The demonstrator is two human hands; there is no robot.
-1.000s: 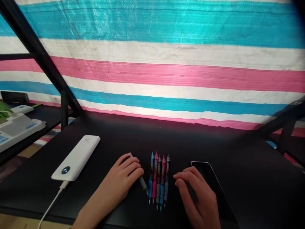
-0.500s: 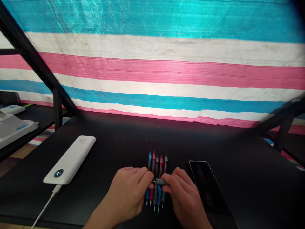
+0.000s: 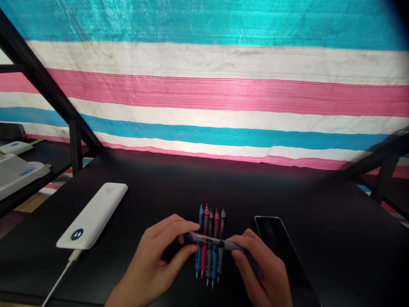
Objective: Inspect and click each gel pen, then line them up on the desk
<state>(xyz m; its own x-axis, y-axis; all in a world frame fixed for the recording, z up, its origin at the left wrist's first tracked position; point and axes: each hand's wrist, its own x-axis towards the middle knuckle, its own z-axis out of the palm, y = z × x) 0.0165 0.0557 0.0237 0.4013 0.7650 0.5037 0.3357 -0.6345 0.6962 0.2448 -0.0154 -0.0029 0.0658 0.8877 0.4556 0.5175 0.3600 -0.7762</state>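
A pen with a clear barrel and a grey grip spans the gap between my hands, nearly level. My right hand pinches its grey end between thumb and fingers. At the dark other end is my left hand, thumb below and fingers above, loosely curled around it. Beneath the held pen, several pens lie side by side in a row, among them a pink-gripped pen and a blue-gripped pen. The held pen crosses over their middles and hides part of them.
On the left of the black table lies a white power bank with a plugged-in cable. A dark smartphone rests beside my right hand. Black frame bars and a striped sheet stand behind.
My hands have moved apart, uncovering the clear barrel of the held pen. The left fingers have opened out from a tight fist. The row of pens has stayed put.
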